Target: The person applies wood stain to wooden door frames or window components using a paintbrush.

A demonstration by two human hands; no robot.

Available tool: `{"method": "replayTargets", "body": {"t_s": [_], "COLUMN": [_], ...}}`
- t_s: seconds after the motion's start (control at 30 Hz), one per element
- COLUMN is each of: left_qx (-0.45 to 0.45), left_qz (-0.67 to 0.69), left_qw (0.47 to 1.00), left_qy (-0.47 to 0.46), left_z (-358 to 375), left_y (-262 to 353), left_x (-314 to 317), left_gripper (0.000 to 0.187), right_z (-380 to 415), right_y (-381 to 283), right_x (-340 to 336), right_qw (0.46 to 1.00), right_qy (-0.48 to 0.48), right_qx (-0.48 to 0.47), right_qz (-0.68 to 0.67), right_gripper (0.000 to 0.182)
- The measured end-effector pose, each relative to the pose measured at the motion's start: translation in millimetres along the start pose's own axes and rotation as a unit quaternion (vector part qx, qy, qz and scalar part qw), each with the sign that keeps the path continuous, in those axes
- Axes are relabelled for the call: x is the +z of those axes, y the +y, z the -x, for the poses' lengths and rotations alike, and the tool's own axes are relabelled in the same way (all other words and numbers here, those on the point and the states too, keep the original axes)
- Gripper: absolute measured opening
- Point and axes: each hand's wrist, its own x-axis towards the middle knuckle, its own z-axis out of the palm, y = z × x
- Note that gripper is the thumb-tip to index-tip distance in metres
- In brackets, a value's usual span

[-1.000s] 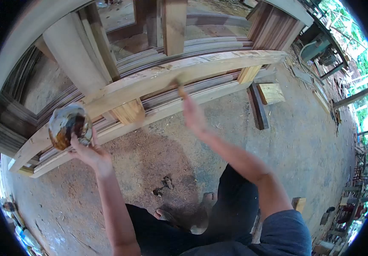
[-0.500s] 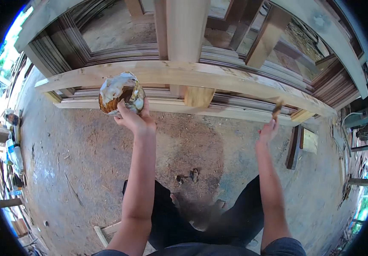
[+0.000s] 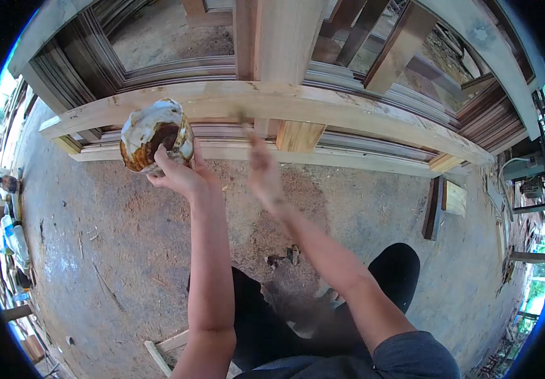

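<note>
My left hand [image 3: 185, 179] is closed around a container [image 3: 146, 129] crusted with white and brown residue, its opening tilted toward me and dark brown inside. In my right hand [image 3: 264, 175] is a small paintbrush [image 3: 246, 126], smeared by motion, with its tip up near the pale rail [image 3: 203, 100] of a wooden frame. The container is close in front of that rail, on the left. A pale wood block [image 3: 301, 135] sits between the frame's two lower rails, right of the brush.
Brown panelled frames [image 3: 177, 69] lie behind the rail. On the concrete floor [image 3: 139, 234] are sawdust stains, small dark scraps [image 3: 283, 259] and wood offcuts [image 3: 435, 208] to the right. Bottles and clutter [image 3: 14, 240] line the left edge.
My right hand has swung left with the paintbrush, from the rail's right end to near the middle. My left hand and the container have shifted slightly left.
</note>
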Motion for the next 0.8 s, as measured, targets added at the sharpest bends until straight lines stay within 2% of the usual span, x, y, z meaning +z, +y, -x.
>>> {"method": "replayTargets", "body": {"t_s": [0.03,0.07,0.13,0.27,0.37,0.43,0.47,0.5,0.53,0.57,0.6,0.63,0.67,0.73,0.8], "left_qx": [-0.001,-0.005,-0.006,-0.007,-0.013,-0.020,-0.013,-0.005,-0.006,-0.009,-0.008,-0.006,-0.006,-0.009,-0.008], "left_qz": [0.003,0.006,0.011,0.005,-0.003,-0.014,-0.017,-0.020,-0.022,-0.023,-0.028,-0.033,-0.033,-0.040,-0.036], "left_qw": [1.000,1.000,1.000,1.000,0.999,0.999,0.999,1.000,1.000,1.000,0.999,0.999,0.999,0.999,0.999], "left_qy": [0.001,0.000,0.006,0.029,0.029,0.028,0.024,0.021,0.013,0.011,0.019,0.029,0.030,0.012,0.022], "left_z": [-3.3,-7.0,-12.2,-17.6,-16.2,-13.2,-12.4,-11.7,-11.0,-9.6,-8.5,-8.0,-8.3,-11.1,-9.1], "left_y": [1.1,1.9,4.9,10.6,14.5,14.6,13.7,12.8,12.2,11.3,10.7,10.0,8.7,8.6,10.2], "left_x": [-1.1,-3.4,-5.7,-8.8,-4.7,-0.7,0.2,0.8,1.1,3.0,4.9,5.5,4.6,1.1,3.1], "left_gripper": [0.078,0.079,0.080,0.080,0.078,0.075,0.075,0.074,0.072,0.072,0.072,0.071,0.071,0.074,0.075], "right_z": [-3.8,-8.7,-0.1,0.8,-15.6,-18.1,-13.3,-9.9,-4.7,0.2,9.2,15.5,17.3,14.7,1.0], "right_y": [-2.5,-8.7,-16.3,-15.8,-1.0,-8.4,26.8,9.4,-3.6,-46.2,-43.2,-34.8,-22.7,-3.3,-1.6], "right_x": [-25.6,-66.2,-125.4,-191.9,-188.5,-140.7,-115.4,-76.3,-56.1,-48.1,-23.4,-4.5,-2.6,2.8,-50.2], "right_qw": [0.984,0.935,0.979,0.909,0.888,0.916,0.947,0.950,0.903,0.859,0.945,0.987,0.987,0.983,0.959], "right_qy": [0.006,0.011,0.039,0.328,0.379,0.321,0.283,0.269,0.184,0.092,0.024,-0.046,-0.046,0.008,0.005], "right_qx": [0.146,0.286,0.197,0.256,0.260,0.226,0.136,0.148,0.226,0.342,0.247,0.142,0.143,0.102,0.189], "right_qz": [-0.107,-0.210,-0.024,-0.017,-0.020,-0.080,0.066,-0.056,-0.317,-0.369,-0.215,-0.052,-0.051,-0.149,-0.212], "right_gripper": [0.042,0.041,0.040,0.038,0.040,0.044,0.047,0.048,0.051,0.049,0.047,0.046,0.046,0.043,0.045]}}
